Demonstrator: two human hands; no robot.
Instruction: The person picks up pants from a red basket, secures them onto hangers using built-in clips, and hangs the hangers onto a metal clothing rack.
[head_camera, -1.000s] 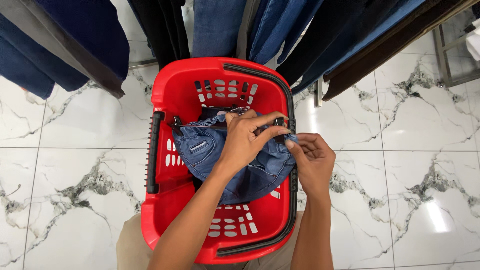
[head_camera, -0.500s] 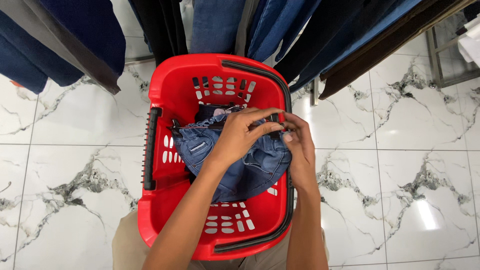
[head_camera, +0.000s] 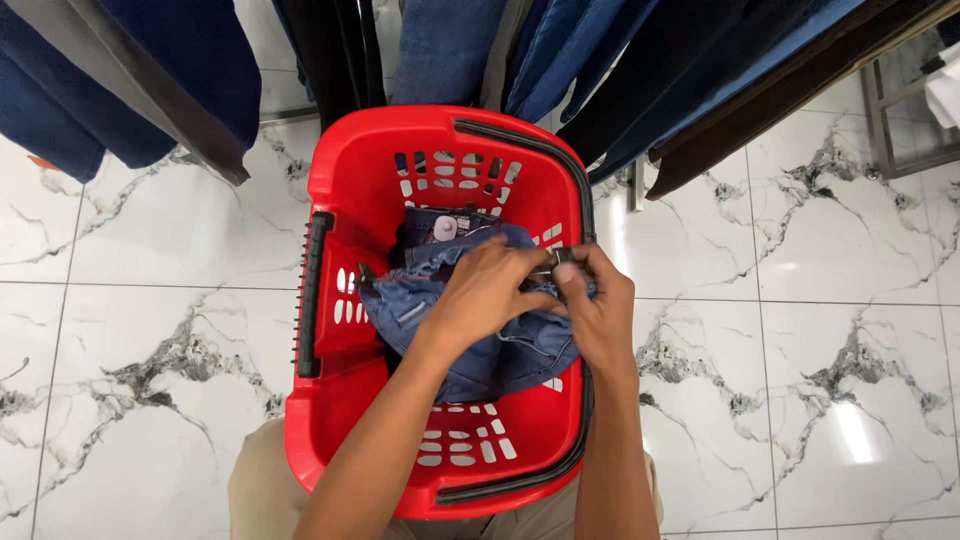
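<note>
My left hand (head_camera: 490, 290) and right hand (head_camera: 595, 305) both pinch a dark clip hanger (head_camera: 556, 262) on blue denim (head_camera: 500, 350) — bunched over the red basket (head_camera: 350, 180) for support.

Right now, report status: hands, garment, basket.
Left hand and right hand both gripping blue denim garment, pinching near its right edge. Garment bunched inside red basket. Hanging clothes above, not interfering.
</note>
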